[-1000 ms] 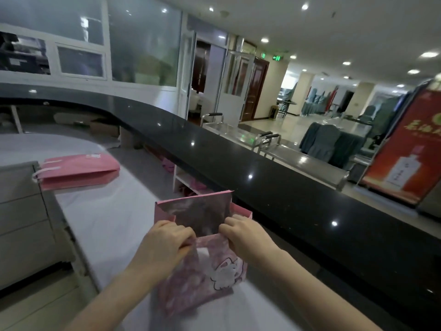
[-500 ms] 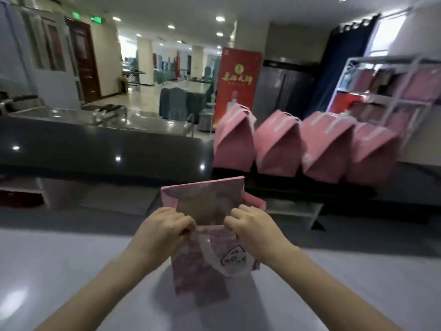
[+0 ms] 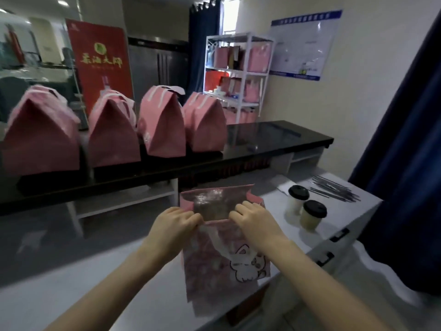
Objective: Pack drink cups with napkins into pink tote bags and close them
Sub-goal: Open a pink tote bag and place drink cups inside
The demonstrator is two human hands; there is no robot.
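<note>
The open pink paper tote bag with a white cartoon cat print [image 3: 226, 266] stands on the pale grey counter [image 3: 71, 283]. The left hand [image 3: 174, 229] and the right hand [image 3: 255, 223] each pinch its near rim with curled fingers. To its right stand the far black-lidded pale drink cup [image 3: 297, 201] and the near black-lidded pale drink cup [image 3: 312, 217]. Behind, a row of four closed pink tote bags [image 3: 162, 123] lines the glossy black counter [image 3: 274, 137].

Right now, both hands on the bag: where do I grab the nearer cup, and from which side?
Take the nearer cup round its pale wall, below the black lid, coming in from the near side with the right hand. It stands upright and that side looks free; the other cup crowds its far left. The lid alone may pop off.
</note>
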